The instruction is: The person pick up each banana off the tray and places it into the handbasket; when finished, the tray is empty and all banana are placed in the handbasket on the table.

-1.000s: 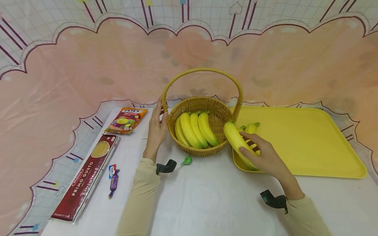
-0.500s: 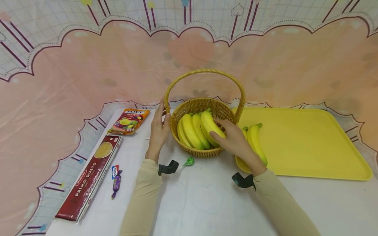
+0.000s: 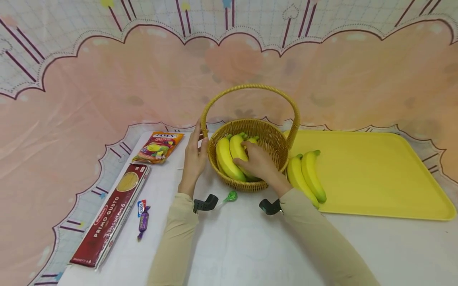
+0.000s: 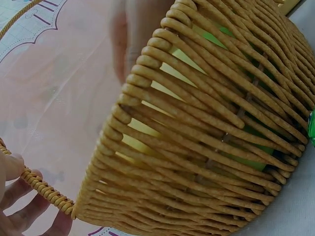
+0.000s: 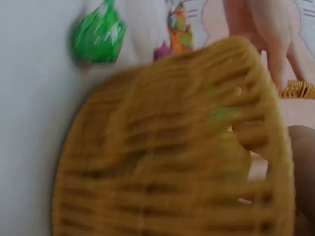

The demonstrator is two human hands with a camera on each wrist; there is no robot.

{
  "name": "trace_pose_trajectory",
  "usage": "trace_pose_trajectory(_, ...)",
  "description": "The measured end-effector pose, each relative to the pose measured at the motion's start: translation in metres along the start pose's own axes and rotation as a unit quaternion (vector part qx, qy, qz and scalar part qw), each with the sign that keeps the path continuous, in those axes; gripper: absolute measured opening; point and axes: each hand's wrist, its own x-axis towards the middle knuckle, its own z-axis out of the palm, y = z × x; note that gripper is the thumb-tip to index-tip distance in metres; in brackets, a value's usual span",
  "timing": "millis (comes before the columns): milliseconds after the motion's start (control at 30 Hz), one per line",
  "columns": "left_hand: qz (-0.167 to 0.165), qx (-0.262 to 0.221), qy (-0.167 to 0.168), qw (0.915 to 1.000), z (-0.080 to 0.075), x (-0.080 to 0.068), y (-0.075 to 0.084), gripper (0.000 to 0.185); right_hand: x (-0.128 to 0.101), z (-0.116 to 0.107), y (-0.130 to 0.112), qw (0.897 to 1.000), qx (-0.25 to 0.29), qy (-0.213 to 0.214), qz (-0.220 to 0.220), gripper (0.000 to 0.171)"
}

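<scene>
A woven basket (image 3: 236,185) with a tall arched handle (image 3: 251,86) stands mid-table, several bananas (image 3: 224,159) lying inside. My left hand (image 3: 195,163) grips the foot of the handle at the left rim; in the left wrist view its fingers (image 4: 29,211) lie round the wicker. Reaching in over the front right of the basket, my right hand (image 3: 260,161) grips a banana (image 3: 237,147) among the others, its lower part partly covered by the fingers. Basket weave blocks most of the right wrist view.
Two bananas (image 3: 310,174) lie at the left end of a yellow tray (image 3: 375,174), right of the basket. A green lollipop (image 3: 232,196) lies in front. Leftward are an orange candy bag (image 3: 158,147), a spaghetti pack (image 3: 111,216) and small wrapped candies (image 3: 143,223).
My right hand has carried a banana from the tray leftward into the basket, where it now reaches among the others. The left hand stays at the handle.
</scene>
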Motion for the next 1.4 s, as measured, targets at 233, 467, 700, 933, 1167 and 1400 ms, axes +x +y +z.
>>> trace_pose_trajectory(233,-0.004,0.001,-0.005,1.0,0.002,0.001,0.001,0.055,0.005,0.006,-0.006,1.0,0.009,-0.001,0.01,0.068)
trace_pose_trajectory(467,0.011,-0.004,-0.001,0.9999,0.005,0.001,0.001,0.054,-0.006,-0.001,0.006,0.998,0.039,0.041,-0.002,0.059)
trace_pose_trajectory(700,0.011,-0.003,-0.002,0.9999,0.005,0.001,0.002,0.054,-0.033,-0.02,0.029,0.987,0.079,0.136,-0.035,0.036)
trace_pose_trajectory(933,0.011,-0.004,0.001,0.9999,0.002,0.001,0.002,0.054,-0.065,-0.035,0.054,0.975,0.094,0.195,-0.038,0.027)
trace_pose_trajectory(1167,0.005,-0.002,0.0,1.0,0.001,-0.001,0.0,0.054,-0.095,-0.048,0.086,0.977,0.066,0.204,-0.004,0.028)
trace_pose_trajectory(1400,0.002,0.0,-0.001,1.0,0.0,-0.001,0.0,0.054,-0.117,-0.047,0.126,0.988,0.034,0.128,0.072,0.049)
